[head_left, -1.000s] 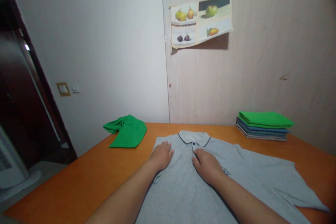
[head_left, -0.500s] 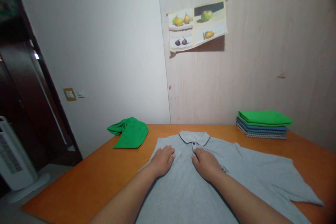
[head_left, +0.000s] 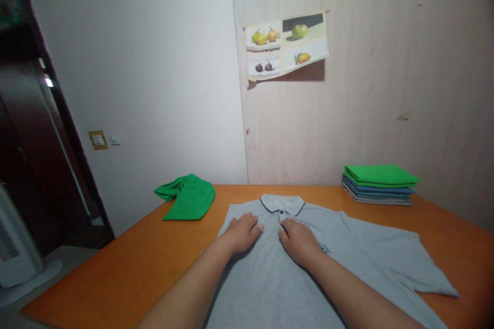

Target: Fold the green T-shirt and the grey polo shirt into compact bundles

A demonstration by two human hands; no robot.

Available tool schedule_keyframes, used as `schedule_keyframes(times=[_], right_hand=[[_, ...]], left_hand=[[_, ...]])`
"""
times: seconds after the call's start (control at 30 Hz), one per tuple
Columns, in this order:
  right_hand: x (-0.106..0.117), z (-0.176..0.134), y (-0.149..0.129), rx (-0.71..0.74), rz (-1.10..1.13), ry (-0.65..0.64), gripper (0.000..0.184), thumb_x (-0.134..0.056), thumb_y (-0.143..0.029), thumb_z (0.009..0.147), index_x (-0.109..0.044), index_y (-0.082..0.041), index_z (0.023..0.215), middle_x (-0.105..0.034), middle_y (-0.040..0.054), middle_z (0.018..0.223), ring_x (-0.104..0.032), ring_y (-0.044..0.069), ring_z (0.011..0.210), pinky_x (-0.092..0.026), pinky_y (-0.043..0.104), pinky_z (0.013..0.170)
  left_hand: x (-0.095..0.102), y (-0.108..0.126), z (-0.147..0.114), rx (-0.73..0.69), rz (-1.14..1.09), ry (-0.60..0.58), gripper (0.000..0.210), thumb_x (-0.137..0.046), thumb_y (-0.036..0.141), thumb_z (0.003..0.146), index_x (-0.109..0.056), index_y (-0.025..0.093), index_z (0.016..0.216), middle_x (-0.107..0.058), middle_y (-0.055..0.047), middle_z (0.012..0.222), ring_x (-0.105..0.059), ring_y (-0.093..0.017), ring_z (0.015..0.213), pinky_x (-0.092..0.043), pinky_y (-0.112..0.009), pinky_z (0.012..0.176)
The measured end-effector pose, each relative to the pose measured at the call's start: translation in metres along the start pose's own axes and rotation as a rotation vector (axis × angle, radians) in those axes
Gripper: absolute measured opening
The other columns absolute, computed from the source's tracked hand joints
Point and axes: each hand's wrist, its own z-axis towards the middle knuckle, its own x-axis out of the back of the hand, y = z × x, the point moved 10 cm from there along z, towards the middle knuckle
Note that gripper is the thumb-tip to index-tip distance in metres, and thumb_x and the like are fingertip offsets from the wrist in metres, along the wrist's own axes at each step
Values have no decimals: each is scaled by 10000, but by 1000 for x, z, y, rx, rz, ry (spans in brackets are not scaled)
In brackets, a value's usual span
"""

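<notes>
A grey polo shirt (head_left: pixel 270 282) lies spread face up, its dark-trimmed collar (head_left: pixel 282 202) at the far end and a short sleeve stretched out to the right. My left hand (head_left: pixel 243 233) rests on the left side of the shirt's chest, fingers extended and thumb apart. Beside the buttoned placket, my right hand (head_left: pixel 300 241) lies palm down on the cloth, fingers slightly bent and thumb a little apart from them. My forearms cover parts of the shirt's body, and its left sleeve is mostly hidden.
A crumpled green cloth (head_left: pixel 191 198) lies on the orange table (head_left: pixel 127 272) at the back left. At the back right sits a stack of folded clothes (head_left: pixel 378 185), bright green on top. Behind stands a wall with a fruit poster (head_left: pixel 285 47). A white appliance (head_left: pixel 17 241) stands at far left.
My left hand has slid slightly right across the chest, and its thumb now sticks out more. My right hand stays by the placket. The view has shifted a little.
</notes>
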Motion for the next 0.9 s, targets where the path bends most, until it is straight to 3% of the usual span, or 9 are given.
schedule_keyframes(times=[0.1, 0.33, 0.57, 0.9], right_hand=[[0, 0, 0, 1, 7, 3, 354, -453, -298, 949, -669, -148, 1185, -706, 149, 1166, -628, 280, 1112, -405, 360, 957], [-2, 1, 0, 9, 25, 21, 367, -448, -288, 945, -672, -136, 1192, -703, 149, 1178, -616, 292, 1140, -402, 385, 999], [-2, 1, 5, -23, 78, 9, 381, -465, -282, 933, -672, -152, 1225, -694, 138, 1241, -590, 275, 1218, -373, 365, 1067], [-6, 13, 65, -275, 552, 183, 399, -434, -297, 908, -689, -207, 1202, -731, 62, 1200, -651, 204, 1142, -475, 324, 989]], left_hand=[[-3, 12, 8, 24, -31, -5, 623, -230, 545, 1017, -414, 204, 1505, -328, -117, 1610, -237, -279, 1509, -208, -547, 1198], [-33, 21, 8, 25, 54, 2, 715, -236, 595, 987, -352, 167, 1547, -247, -130, 1636, -156, -293, 1529, -138, -581, 1208], [-33, 21, 7, 20, 58, 14, 723, -233, 606, 981, -346, 179, 1554, -238, -120, 1639, -124, -291, 1535, -129, -586, 1208], [-28, 31, 4, -22, 12, 14, 640, -301, 529, 991, -366, 208, 1541, -260, -107, 1637, -142, -301, 1532, -133, -603, 1199]])
